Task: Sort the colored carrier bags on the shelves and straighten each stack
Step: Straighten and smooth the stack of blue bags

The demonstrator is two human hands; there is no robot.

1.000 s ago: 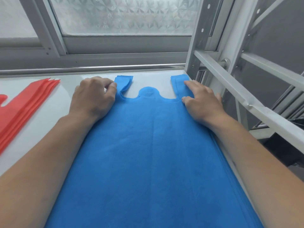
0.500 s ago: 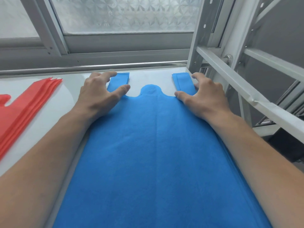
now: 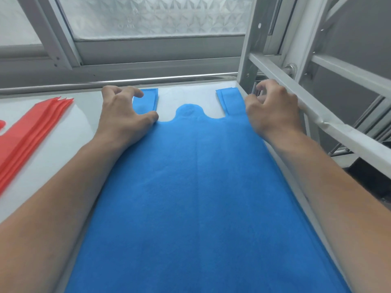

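Note:
A stack of blue carrier bags (image 3: 196, 197) lies flat on the white shelf (image 3: 69, 140), handles pointing toward the window. My left hand (image 3: 124, 115) rests at the stack's left handle (image 3: 148, 101), fingers spread and curled, thumb on the blue fabric. My right hand (image 3: 273, 111) hovers at the outer edge of the right handle (image 3: 229, 100), fingers curled loosely and holding nothing. A stack of red carrier bags (image 3: 27, 134) lies fanned out at the far left of the shelf.
A grey window frame (image 3: 148, 47) with frosted glass runs along the back. A white metal rack post (image 3: 251, 43) and a sloping white rail (image 3: 330, 121) stand close on the right, beside my right hand.
Both hands slid outward off the blue handles. The left handle, folded over a second ago, now lies flat and straight. My right hand lifted toward the rack rail.

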